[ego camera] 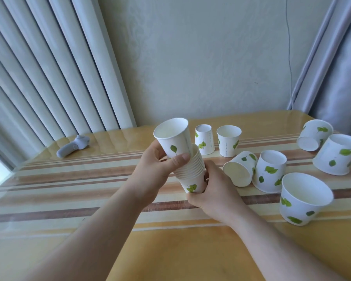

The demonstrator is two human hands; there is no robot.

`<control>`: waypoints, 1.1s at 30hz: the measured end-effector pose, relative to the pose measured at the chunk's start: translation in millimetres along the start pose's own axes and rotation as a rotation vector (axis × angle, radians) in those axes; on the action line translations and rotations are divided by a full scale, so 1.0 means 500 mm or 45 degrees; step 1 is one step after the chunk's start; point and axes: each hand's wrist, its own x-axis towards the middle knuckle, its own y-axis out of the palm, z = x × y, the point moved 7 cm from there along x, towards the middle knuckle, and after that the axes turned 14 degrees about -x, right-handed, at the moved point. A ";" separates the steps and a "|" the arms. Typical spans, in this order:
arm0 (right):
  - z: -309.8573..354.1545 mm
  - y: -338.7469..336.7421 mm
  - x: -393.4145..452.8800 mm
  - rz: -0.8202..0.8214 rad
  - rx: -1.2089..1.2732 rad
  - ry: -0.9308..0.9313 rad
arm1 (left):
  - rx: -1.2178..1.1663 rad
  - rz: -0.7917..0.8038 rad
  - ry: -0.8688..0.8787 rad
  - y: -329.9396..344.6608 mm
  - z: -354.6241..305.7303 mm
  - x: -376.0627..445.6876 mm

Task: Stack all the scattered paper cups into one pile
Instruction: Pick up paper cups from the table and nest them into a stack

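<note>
A stack of nested white paper cups with green leaf prints [193, 173] is held above the table, and my right hand [213, 189] grips its bottom cup. My left hand [158, 163] holds a single cup [173, 136], tilted, with its base partly inside the top of the stack. Several loose cups are spread over the table to the right: one upside down [204, 141], one upright [228, 140], one on its side [240, 168], one upside down [270, 171], one upright near the front [303, 197], and two more at the far right [314, 134] [335, 154].
The table [69, 189] has a striped yellow and brown cloth under a clear cover. A grey handheld controller [72, 146] lies at the back left. Curtains hang on both sides, with a wall behind and a thin cable at the right.
</note>
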 end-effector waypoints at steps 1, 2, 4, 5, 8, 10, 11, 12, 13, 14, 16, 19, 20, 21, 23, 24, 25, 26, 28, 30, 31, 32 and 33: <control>0.000 0.000 0.000 0.002 0.005 -0.002 | -0.018 0.026 -0.020 0.001 0.007 -0.001; -0.001 0.000 0.000 0.004 0.009 -0.001 | -0.041 0.053 -0.038 0.002 0.014 -0.003; -0.004 0.001 0.000 0.002 0.014 0.006 | -0.096 0.095 -0.058 -0.003 0.026 -0.003; -0.007 0.001 0.000 -0.001 0.021 0.016 | -0.132 0.125 -0.063 -0.007 0.030 -0.003; -0.014 -0.002 0.003 -0.018 0.052 0.030 | -0.194 0.213 -0.074 -0.027 0.036 0.008; -0.018 -0.001 0.006 -0.020 0.061 0.033 | -0.195 0.111 -0.103 -0.056 0.046 0.032; -0.019 0.000 0.008 -0.020 0.061 0.034 | -0.180 -0.027 -0.108 -0.074 0.050 0.053; -0.020 0.002 0.009 -0.021 0.061 0.031 | -0.141 -0.189 -0.110 -0.096 0.057 0.079; -0.020 0.004 0.011 -0.021 0.061 0.026 | -0.083 -0.329 -0.114 -0.113 0.066 0.109; -0.020 0.006 0.012 -0.022 0.062 0.018 | 0.003 -0.432 -0.125 -0.120 0.073 0.143; -0.022 0.009 0.014 -0.023 0.063 0.010 | 0.197 -0.523 -0.147 -0.113 0.084 0.214; -0.026 0.011 0.016 -0.039 0.061 -0.001 | 0.547 -0.514 -0.140 -0.084 0.096 0.313; -0.027 0.010 0.017 -0.047 0.058 -0.007 | 0.653 -0.494 -0.147 -0.077 0.107 0.344; -0.028 0.010 0.019 -0.050 0.052 -0.011 | 0.750 -0.464 -0.177 -0.072 0.122 0.369; -0.030 0.010 0.020 -0.049 0.037 -0.017 | 0.928 -0.430 -0.238 -0.078 0.158 0.401; -0.030 0.010 0.021 -0.049 0.032 -0.019 | 0.987 -0.441 -0.235 -0.084 0.170 0.408; -0.032 0.011 0.023 -0.047 0.026 -0.018 | 1.018 -0.461 -0.202 -0.088 0.176 0.410; -0.034 0.012 0.024 -0.042 0.017 -0.014 | 1.028 -0.464 -0.167 -0.089 0.177 0.408; -0.037 0.014 0.024 -0.030 0.004 -0.002 | 1.010 -0.424 -0.131 -0.086 0.171 0.398; -0.035 0.013 0.022 -0.029 -0.003 0.006 | 0.912 -0.399 -0.156 -0.090 0.157 0.372; -0.033 0.012 0.021 -0.029 -0.007 0.010 | 0.812 -0.415 -0.168 -0.096 0.149 0.352; -0.032 0.011 0.020 -0.030 -0.012 0.014 | 0.675 -0.441 -0.167 -0.102 0.141 0.327; -0.030 0.010 0.019 -0.031 -0.012 0.016 | 0.513 -0.472 -0.154 -0.105 0.132 0.295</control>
